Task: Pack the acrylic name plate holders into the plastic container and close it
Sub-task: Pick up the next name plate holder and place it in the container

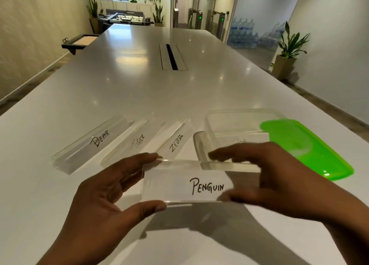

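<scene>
Two hands hold the PENGUIN holder (185,182) just above the tabletop (139,88), in front of the clear container (239,122). The left hand (111,186) pinches its left end with fingers (143,158) and thumb. The right hand (279,176) pinches its right end. Its long side runs left to right, and the name faces up. It should probably stay level and go down with its long side along the container's long side. Three more holders (131,142) lie to the left. The green lid (311,150) lies to the right.

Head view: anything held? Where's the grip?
PENGUIN name plate holder, in both hands: left hand pinches its left end, right hand its right end, each across top and bottom edges.
</scene>
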The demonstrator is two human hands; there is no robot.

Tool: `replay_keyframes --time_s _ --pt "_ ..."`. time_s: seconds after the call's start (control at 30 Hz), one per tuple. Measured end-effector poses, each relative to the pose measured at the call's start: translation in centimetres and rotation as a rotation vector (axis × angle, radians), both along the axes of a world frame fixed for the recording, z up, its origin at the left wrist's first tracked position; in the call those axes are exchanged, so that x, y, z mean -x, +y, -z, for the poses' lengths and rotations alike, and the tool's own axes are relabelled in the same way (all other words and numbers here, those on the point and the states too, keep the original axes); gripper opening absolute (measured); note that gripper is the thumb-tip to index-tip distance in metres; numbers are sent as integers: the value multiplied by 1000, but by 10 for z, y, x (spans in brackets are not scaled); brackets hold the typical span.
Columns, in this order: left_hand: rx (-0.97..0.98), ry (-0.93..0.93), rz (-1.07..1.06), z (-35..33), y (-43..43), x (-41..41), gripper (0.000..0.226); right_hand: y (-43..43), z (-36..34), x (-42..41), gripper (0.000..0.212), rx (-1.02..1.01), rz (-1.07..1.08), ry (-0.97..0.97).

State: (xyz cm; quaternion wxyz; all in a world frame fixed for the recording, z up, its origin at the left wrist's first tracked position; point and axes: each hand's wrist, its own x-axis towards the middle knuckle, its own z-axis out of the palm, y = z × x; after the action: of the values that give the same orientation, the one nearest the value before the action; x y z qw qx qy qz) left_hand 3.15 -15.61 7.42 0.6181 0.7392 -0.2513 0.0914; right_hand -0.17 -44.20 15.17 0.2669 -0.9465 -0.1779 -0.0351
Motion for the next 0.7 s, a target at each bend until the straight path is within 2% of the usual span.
replay_keyframes --time_s 0.1,0.23,0.33,0.47,0.53,0.7 --pt "-34 -50 -9 1 -7 2 70 3 -2 0 73 184 -31 5" --pt "-99 -114 -29 -2 -13 4 71 4 -6 1 67 196 -22 -11" --pt "-158 -118 -44 -3 -12 4 85 2 -10 1 64 224 -24 -33" --pt "-173 -10 -50 0 -7 0 102 -6 -16 -5 62 278 -11 -52" --pt "-204 48 -90 8 -2 -3 95 -16 -22 -10 61 300 15 -71" --pt "-500 54 -88 38 4 -3 70 -44 -35 -29 64 305 76 -112"
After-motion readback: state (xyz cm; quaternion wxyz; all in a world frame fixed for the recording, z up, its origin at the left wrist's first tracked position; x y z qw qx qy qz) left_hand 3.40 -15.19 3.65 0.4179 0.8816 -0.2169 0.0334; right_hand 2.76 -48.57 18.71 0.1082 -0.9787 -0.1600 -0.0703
